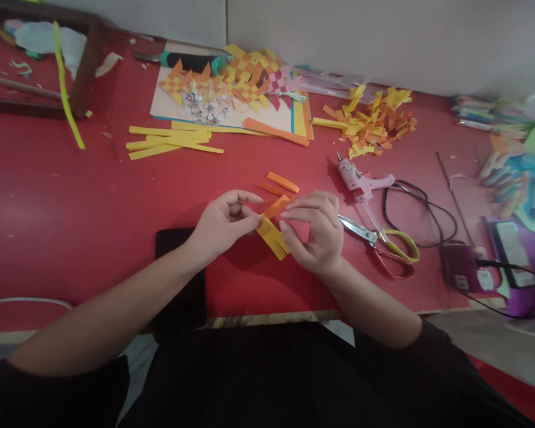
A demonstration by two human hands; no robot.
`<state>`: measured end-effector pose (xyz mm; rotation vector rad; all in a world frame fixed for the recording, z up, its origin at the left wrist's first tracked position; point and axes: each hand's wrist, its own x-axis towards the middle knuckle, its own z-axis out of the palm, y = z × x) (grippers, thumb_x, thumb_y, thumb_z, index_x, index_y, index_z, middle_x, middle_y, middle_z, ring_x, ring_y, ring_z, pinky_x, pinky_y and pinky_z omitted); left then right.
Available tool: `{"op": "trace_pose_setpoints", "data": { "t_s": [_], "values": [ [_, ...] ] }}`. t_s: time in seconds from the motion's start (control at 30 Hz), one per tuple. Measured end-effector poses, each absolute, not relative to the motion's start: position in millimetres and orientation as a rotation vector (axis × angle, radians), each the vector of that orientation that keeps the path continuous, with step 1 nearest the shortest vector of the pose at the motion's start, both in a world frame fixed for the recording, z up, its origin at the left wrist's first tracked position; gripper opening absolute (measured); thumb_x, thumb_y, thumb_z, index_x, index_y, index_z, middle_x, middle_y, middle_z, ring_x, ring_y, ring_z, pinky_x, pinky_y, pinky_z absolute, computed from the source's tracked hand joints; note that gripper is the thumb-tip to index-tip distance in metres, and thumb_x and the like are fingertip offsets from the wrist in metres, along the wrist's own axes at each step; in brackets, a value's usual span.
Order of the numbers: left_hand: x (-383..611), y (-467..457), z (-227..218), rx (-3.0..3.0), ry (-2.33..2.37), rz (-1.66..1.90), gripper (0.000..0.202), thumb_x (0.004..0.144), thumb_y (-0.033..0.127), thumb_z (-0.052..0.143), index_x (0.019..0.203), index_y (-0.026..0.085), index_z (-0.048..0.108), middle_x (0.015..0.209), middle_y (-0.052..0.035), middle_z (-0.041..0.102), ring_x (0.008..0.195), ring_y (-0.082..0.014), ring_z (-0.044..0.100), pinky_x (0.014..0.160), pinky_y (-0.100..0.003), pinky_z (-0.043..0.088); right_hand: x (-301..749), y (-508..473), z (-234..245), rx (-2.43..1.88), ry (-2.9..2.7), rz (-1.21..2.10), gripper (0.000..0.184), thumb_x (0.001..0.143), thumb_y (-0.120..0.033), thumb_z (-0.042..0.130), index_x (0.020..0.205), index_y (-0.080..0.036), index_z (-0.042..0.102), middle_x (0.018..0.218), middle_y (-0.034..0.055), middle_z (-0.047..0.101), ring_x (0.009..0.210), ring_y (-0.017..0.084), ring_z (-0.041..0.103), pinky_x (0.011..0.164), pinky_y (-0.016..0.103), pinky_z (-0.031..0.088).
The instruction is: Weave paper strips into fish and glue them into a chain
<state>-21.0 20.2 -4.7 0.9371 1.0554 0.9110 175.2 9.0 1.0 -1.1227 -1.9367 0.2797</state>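
Yellow and orange flat paper strips (273, 236), crossed over one another, are held over the red worktop (93, 196). Our left hand (220, 224) clamps their upper-left edge between thumb and fingers; our right hand (318, 233) curls at their right side, and we cannot tell whether its fingers grip. Steel scissors with yellow and red handles (360, 230) lie just beside that hand.

I can't read a single word, brand or number from here; the pale patch (460, 282) on the maroon power box (453, 265) is too small and blurred to make out.
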Motion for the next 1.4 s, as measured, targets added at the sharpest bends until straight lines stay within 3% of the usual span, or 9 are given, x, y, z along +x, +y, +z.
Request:
{"op": "trace_pose_setpoints", "data": {
  "t_s": [0.2,0.33,0.47,0.73,1.2,1.4],
  "values": [
    [-21.1,18.9,-6.6,1.025,1.022,0.845,0.030,0.070,0.016,0.076,0.098,0.018,0.064,0.067,0.0047,0.064,0.060,-0.0088,0.062,0.064,-0.022,0.052,174.6,11.3,-3.3,-1.132,-2.063,0.171,0.021,0.087,-0.025,0.066,0.108,-0.026,0.064,0.118,0.0071,0.067,0.120,0.030,0.054,0.105,0.052,0.041],
    [-20.8,19.8,-5.4,0.976,1.044,0.920,0.029,0.073,0.020,0.077,0.099,0.017,0.065,0.069,0.0044,0.065,0.062,-0.0083,0.064,0.065,-0.020,0.054,174.4,8.9,-5.7,-1.297,-1.778,0.270,0.039,0.089,-0.037,0.064,0.123,-0.023,0.052,0.120,0.0122,0.057,0.109,0.027,0.058,0.090,0.047,0.051],
    [-20.8,21.7,-4.7,0.843,1.061,0.947,0.029,0.075,0.022,0.078,0.100,0.017,0.064,0.068,0.0052,0.064,0.064,-0.0095,0.066,0.065,-0.021,0.058,176.0,4.5,-0.4,-1.297,-1.584,0.502,0.013,0.093,-0.031,0.062,0.101,-0.026,0.054,0.088,0.0020,0.059,0.075,0.016,0.058,0.070,0.034,0.050],
    [-22.8,24.0,-5.4,0.751,1.051,0.992,0.028,0.075,0.022,0.077,0.100,0.019,0.064,0.068,0.0061,0.062,0.065,-0.0096,0.066,0.068,-0.022,0.061,175.8,9.0,-1.7,-1.332,-1.404,1.362,0.035,0.080,-0.043,0.078,0.090,-0.023,0.051,0.075,-0.0034,0.061,0.063,0.010,0.057,0.057,0.026,0.046],
    [-23.1,22.4,-5.3,0.809,1.072,0.962,0.028,0.077,0.024,0.078,0.100,0.018,0.064,0.070,0.0040,0.066,0.068,-0.0110,0.069,0.068,-0.023,0.061,175.3,9.4,-2.0,-1.332,-1.371,1.377,0.027,0.087,-0.044,0.071,0.091,-0.022,0.056,0.064,-0.0055,0.057,0.053,0.007,0.046,0.050,0.023,0.037],
    [-23.6,21.2,-4.6,0.907,1.074,0.911,0.029,0.078,0.027,0.078,0.102,0.018,0.064,0.069,0.0038,0.066,0.064,-0.0109,0.067,0.062,-0.021,0.059,174.1,11.9,3.7,-1.297,-1.441,1.514,0.034,0.087,-0.051,0.068,0.080,-0.018,0.064,0.066,-0.0028,0.057,0.057,0.008,0.048,0.052,0.023,0.038]
  ]
}}
